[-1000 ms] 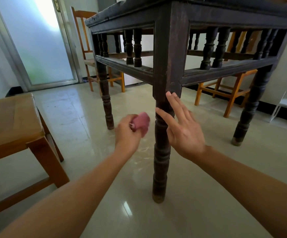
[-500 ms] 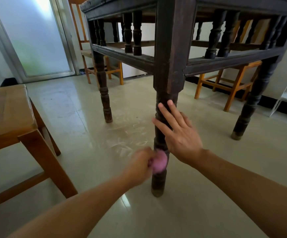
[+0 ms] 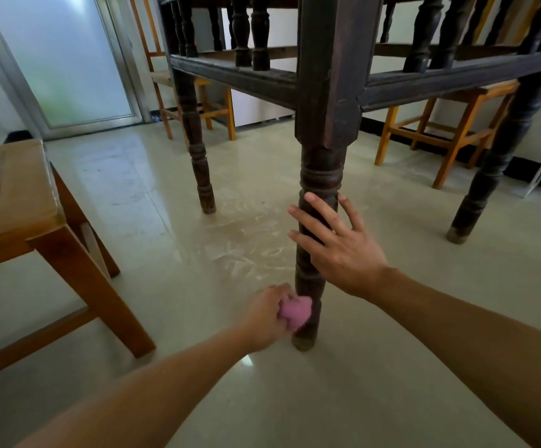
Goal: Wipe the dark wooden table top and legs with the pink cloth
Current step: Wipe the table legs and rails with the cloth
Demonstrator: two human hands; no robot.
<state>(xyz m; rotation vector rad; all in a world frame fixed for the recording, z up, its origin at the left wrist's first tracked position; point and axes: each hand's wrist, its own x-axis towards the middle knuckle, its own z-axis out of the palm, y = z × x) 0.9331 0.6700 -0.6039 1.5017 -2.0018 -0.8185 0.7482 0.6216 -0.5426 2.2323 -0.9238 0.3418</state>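
One dark table leg [image 3: 320,176], left hand [image 3: 264,318] clenching pink cloth [image 3: 296,312] against it (low down), right hand [image 3: 340,250] splayed flat above

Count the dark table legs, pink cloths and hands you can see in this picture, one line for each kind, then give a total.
Dark table legs: 3
Pink cloth: 1
Hands: 2, left hand and right hand
Total: 6
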